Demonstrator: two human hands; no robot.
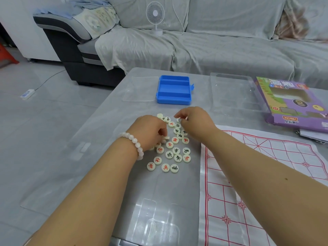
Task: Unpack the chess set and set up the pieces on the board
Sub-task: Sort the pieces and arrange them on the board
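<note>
A loose heap of round cream pieces (171, 148), marked in red or black, lies mid-bench just left of the red-lined board (266, 183), which carries no pieces yet. The left hand (150, 132), fingers curled, pinches one piece at the heap's left side; the right hand (190, 119) pinches another at its far end. Behind sits the emptied blue box (174, 90). Best, I judge, to turn every piece face up, split red from black, then carry them across.
</note>
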